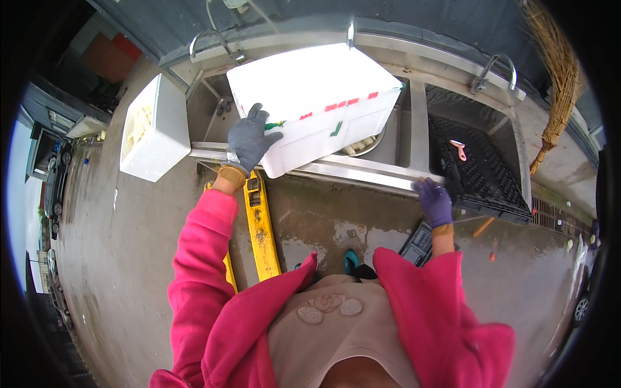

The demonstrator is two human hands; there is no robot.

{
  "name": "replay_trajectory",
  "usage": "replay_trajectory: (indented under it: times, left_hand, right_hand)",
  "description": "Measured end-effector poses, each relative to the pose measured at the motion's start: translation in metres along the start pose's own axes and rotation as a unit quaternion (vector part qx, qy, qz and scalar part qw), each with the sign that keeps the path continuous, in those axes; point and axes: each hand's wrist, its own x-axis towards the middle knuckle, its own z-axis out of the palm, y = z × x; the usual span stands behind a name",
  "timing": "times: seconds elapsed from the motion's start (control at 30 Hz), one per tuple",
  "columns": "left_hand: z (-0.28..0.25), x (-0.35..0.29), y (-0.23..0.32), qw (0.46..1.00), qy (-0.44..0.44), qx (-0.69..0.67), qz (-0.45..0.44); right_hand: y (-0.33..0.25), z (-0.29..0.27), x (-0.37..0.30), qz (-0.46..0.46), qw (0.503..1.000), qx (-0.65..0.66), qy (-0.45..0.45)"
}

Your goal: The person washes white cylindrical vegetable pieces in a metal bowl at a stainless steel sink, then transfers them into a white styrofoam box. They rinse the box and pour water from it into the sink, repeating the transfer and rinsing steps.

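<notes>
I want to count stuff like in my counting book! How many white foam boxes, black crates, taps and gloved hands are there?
White foam boxes: 2, one tipped over the sink under the left hand, one standing left of the sink
Black crates: 2, one in the sink, one on the ground
Taps: 2
Gloved hands: 2, left hand, right hand
Total: 8

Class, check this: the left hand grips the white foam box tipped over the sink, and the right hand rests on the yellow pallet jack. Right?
Not quite. The head view shows the right hand on the sink edge beside the black crate, not the pallet jack. The left hand does grip the foam box.
</notes>
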Motion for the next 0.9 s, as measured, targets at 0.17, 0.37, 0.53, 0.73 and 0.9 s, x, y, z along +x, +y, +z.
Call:
replay_trajectory:
  times: [0.17,0.37,0.53,0.73,0.9]
  left_hand:
    - [-0.003,0.003,0.006,1.0,-0.012,0.017,-0.008]
    - [-0.007,0.004,0.01,0.999,-0.027,0.037,-0.029]
    - [-0.005,0.004,0.008,0.999,-0.019,0.033,-0.019]
    - [-0.005,0.002,0.006,0.999,-0.018,0.032,-0.018]
    - [-0.006,0.0,0.004,0.999,-0.013,0.032,-0.015]
  right_hand:
    - [0.01,0.005,0.005,0.01,1.0,-0.013,-0.013]
    - [0.01,0.009,0.009,0.036,0.998,0.036,-0.025]
    - [0.009,0.004,0.011,0.026,0.999,0.022,-0.018]
    - [0.012,0.001,0.008,0.022,0.999,0.023,-0.023]
    - [0.01,-0.001,0.009,0.041,0.997,0.067,-0.022]
